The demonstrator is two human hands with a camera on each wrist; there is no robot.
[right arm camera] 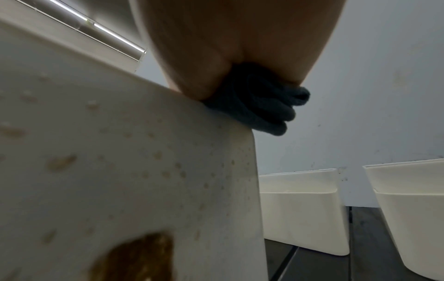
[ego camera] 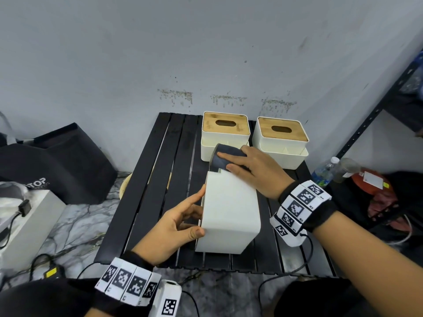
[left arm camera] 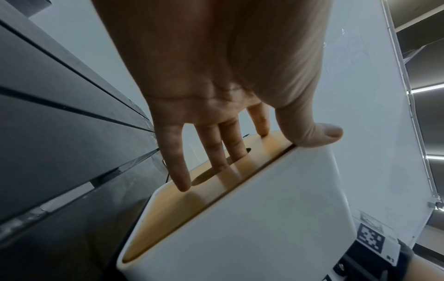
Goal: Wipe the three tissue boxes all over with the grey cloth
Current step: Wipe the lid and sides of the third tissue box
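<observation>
A white tissue box [ego camera: 229, 213] lies on its side in the middle of the black slatted table [ego camera: 155, 202], its wooden lid [left arm camera: 192, 205] facing left. My left hand [ego camera: 194, 211] steadies it, with straight fingers [left arm camera: 177, 171] pressed on the lid and the thumb over the top edge. My right hand [ego camera: 229, 161] grips the bunched grey cloth [ego camera: 217, 164] against the box's far end. In the right wrist view the cloth [right arm camera: 264, 106] sits under the palm on the box [right arm camera: 120, 171], whose side shows brown spots. Two other boxes [ego camera: 225, 136] [ego camera: 282, 143] stand upright at the back.
The wall [ego camera: 206, 53] rises right behind the two rear boxes. A black bag [ego camera: 57, 163] and a white unit [ego camera: 27, 225] sit on the floor to the left. Bottles [ego camera: 325, 170] and a metal shelf frame [ego camera: 377, 110] are on the right. Cables [ego camera: 286, 273] run along the table's front edge.
</observation>
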